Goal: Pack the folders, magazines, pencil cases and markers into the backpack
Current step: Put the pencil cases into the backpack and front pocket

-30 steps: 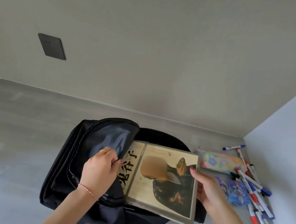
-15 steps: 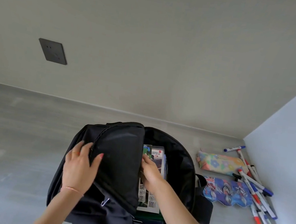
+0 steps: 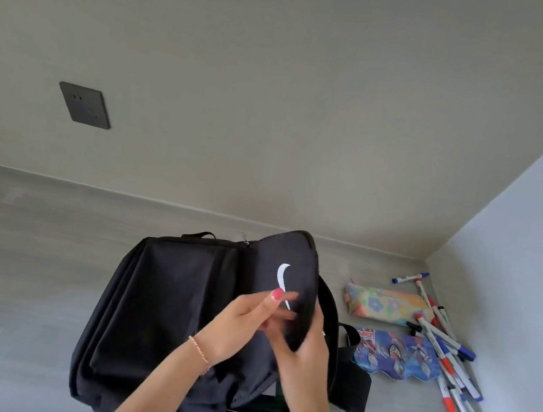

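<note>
Backpack (image 3: 161, 298) fills the centre of the surface (image 3: 12, 275); bare room to its left and along the far wall. Right side is tight: floral pencil case (image 3: 384, 305), blue pencil case (image 3: 395, 357) and scattered markers (image 3: 444, 353) crowd between backpack and right wall (image 3: 513, 272).

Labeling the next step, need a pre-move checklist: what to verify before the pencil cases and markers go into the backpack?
1. Backpack main opening accessible: not ok, the front flap is folded over it.
2. Hands free to pick: not ok, right hand grips the flap's edge; left hand rests against it, grip cannot tell.
3. Floral pencil case reachable: ok, lying right of the backpack.
4. Blue cartoon pencil case reachable: ok, nearer, same side.
5. Markers gathered: not ok, scattered loosely by the wall.
6. Magazines inside: cannot tell, interior hidden.
</note>
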